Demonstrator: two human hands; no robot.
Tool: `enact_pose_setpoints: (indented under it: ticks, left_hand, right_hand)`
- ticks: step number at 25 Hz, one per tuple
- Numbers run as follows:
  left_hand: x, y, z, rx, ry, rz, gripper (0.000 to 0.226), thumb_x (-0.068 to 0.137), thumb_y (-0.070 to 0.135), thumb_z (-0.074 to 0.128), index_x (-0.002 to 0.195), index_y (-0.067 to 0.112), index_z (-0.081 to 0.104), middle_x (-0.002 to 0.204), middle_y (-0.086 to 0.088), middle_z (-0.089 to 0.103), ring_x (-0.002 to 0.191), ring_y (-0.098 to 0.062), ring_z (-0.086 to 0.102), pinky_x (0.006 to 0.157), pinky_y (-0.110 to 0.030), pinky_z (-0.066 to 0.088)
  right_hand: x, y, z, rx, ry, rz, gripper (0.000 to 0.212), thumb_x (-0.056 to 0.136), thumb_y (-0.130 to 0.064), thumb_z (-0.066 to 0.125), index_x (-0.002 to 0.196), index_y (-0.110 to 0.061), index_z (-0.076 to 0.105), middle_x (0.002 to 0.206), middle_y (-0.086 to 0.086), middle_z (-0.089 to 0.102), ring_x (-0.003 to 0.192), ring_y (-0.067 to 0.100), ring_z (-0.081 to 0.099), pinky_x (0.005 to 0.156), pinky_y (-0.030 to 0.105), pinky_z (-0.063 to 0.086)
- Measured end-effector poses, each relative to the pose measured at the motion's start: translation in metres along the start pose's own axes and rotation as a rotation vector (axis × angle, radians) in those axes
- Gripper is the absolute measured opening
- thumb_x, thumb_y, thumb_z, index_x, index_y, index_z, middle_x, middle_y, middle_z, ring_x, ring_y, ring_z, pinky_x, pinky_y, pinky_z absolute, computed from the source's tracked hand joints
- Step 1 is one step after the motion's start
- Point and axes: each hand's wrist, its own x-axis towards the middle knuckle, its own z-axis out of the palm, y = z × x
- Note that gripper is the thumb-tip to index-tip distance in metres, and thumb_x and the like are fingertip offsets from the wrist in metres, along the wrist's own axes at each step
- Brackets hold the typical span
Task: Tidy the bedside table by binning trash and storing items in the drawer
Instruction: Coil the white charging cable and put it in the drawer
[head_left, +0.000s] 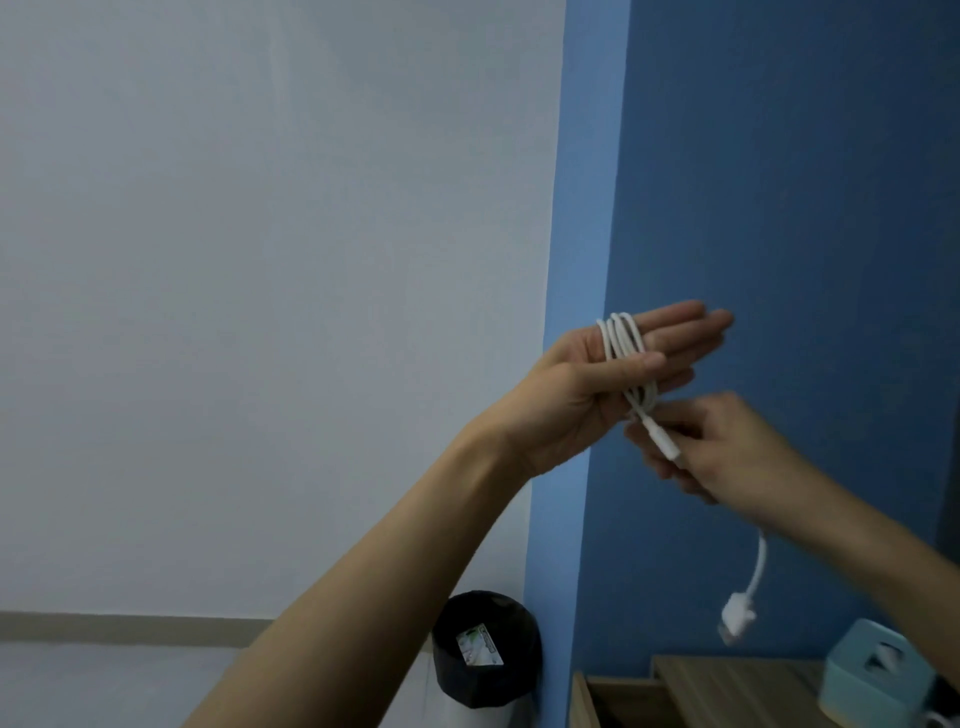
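Note:
A white charging cable (621, 343) is wound in several loops around the straight fingers of my left hand (597, 384), held up in front of the wall with the thumb lying over the loops. My right hand (722, 452) pinches the cable's small connector end just below the left palm. The other end, a USB plug (736, 621), dangles below my right wrist. The wooden bedside table (737, 686) shows at the bottom right, with its drawer (618, 699) pulled open to the left. A black bin (485, 649) with a wrapper inside stands on the floor.
A pale blue tissue box (878, 670) sits on the table's right part. A white object's edge (935, 719) peeks in at the bottom right corner. Behind are a white wall and a blue wall.

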Motion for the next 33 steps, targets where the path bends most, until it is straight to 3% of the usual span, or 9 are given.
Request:
enact_pose_setpoints:
  ticks: [3, 9, 12, 14, 17, 22, 25, 28, 33]
  left_hand:
    - [-0.001, 0.006, -0.019, 0.233, 0.076, -0.033, 0.047, 0.09, -0.016, 0.033, 0.136, -0.007, 0.035, 0.142, -0.023, 0.041, 0.13, -0.021, 0.042, 0.106, -0.022, 0.036]
    - [-0.012, 0.0, -0.021, 0.558, -0.053, -0.179, 0.033, 0.092, -0.013, 0.037, 0.12, -0.002, 0.051, 0.119, -0.026, 0.059, 0.091, 0.005, 0.063, 0.086, -0.01, 0.044]
    - [-0.014, -0.008, -0.013, 0.391, -0.282, -0.165, 0.029, 0.097, -0.004, 0.025, 0.115, -0.003, 0.047, 0.107, -0.039, 0.06, 0.084, -0.01, 0.066, 0.09, -0.022, 0.045]
    - [-0.015, -0.012, -0.007, 0.284, -0.35, -0.194, 0.028, 0.094, -0.002, 0.025, 0.107, -0.002, 0.05, 0.083, -0.02, 0.071, 0.07, -0.01, 0.063, 0.082, -0.026, 0.046]
    - [-0.016, -0.014, 0.005, 0.14, -0.333, -0.19, 0.03, 0.091, -0.003, 0.026, 0.094, 0.01, 0.054, 0.06, 0.004, 0.063, 0.053, -0.006, 0.052, 0.084, -0.026, 0.046]
    - [-0.012, -0.012, 0.011, 0.029, -0.273, -0.091, 0.034, 0.091, -0.005, 0.026, 0.093, 0.01, 0.056, 0.071, 0.0, 0.071, 0.053, -0.006, 0.057, 0.082, -0.038, 0.035]
    - [-0.01, -0.012, 0.01, -0.028, -0.214, -0.064, 0.033, 0.091, -0.003, 0.026, 0.093, 0.009, 0.056, 0.061, 0.002, 0.065, 0.053, -0.015, 0.047, 0.082, -0.03, 0.045]
    - [-0.009, -0.009, 0.01, -0.053, -0.189, -0.115, 0.039, 0.09, 0.0, 0.027, 0.083, 0.015, 0.063, 0.049, 0.007, 0.05, 0.049, -0.011, 0.039, 0.073, -0.023, 0.051]
    - [-0.007, 0.001, 0.01, 0.005, -0.208, -0.197, 0.038, 0.089, 0.001, 0.028, 0.077, 0.016, 0.061, 0.047, 0.008, 0.046, 0.046, -0.006, 0.041, 0.07, -0.023, 0.052]
  right_hand:
    - [-0.007, -0.001, -0.012, -0.28, -0.096, -0.251, 0.017, 0.087, -0.025, 0.057, 0.081, -0.024, 0.073, 0.047, -0.003, 0.053, 0.04, 0.005, 0.041, 0.042, 0.013, 0.032]
    - [-0.021, -0.029, -0.042, -0.802, 0.125, -0.499, 0.023, 0.078, -0.046, 0.051, 0.071, -0.033, 0.069, 0.065, -0.022, 0.063, 0.067, -0.005, 0.057, 0.045, 0.016, 0.034]
    - [-0.017, -0.04, -0.047, -0.662, 0.177, -0.609, 0.01, 0.075, -0.034, 0.062, 0.069, -0.03, 0.069, 0.057, -0.015, 0.062, 0.053, 0.0, 0.057, 0.048, 0.014, 0.04]
    - [-0.012, -0.043, -0.052, -0.454, 0.208, -0.655, 0.006, 0.075, -0.022, 0.072, 0.07, -0.025, 0.071, 0.063, -0.012, 0.065, 0.043, 0.007, 0.052, 0.042, 0.01, 0.035]
    - [0.0, -0.038, -0.049, -0.064, 0.181, -0.564, 0.006, 0.072, -0.028, 0.067, 0.069, -0.026, 0.072, 0.057, -0.003, 0.064, 0.038, 0.008, 0.042, 0.04, 0.01, 0.033]
    - [0.012, -0.008, -0.027, 0.184, 0.172, -0.416, 0.024, 0.083, -0.018, 0.06, 0.069, -0.032, 0.074, 0.06, 0.019, 0.063, 0.054, 0.022, 0.054, 0.048, 0.022, 0.049]
    - [0.012, -0.001, -0.016, 0.2, 0.106, -0.392, 0.036, 0.088, -0.004, 0.055, 0.065, -0.026, 0.073, 0.048, 0.014, 0.062, 0.041, 0.02, 0.054, 0.039, 0.024, 0.046]
    - [0.007, -0.003, -0.02, 0.274, -0.044, -0.445, 0.015, 0.082, -0.03, 0.06, 0.087, -0.027, 0.074, 0.062, 0.01, 0.065, 0.048, 0.017, 0.055, 0.041, 0.018, 0.045]
    - [0.006, -0.001, -0.034, 0.393, -0.257, -0.485, 0.043, 0.077, -0.057, 0.055, 0.105, -0.028, 0.069, 0.076, -0.003, 0.068, 0.067, 0.028, 0.058, 0.058, 0.031, 0.049]
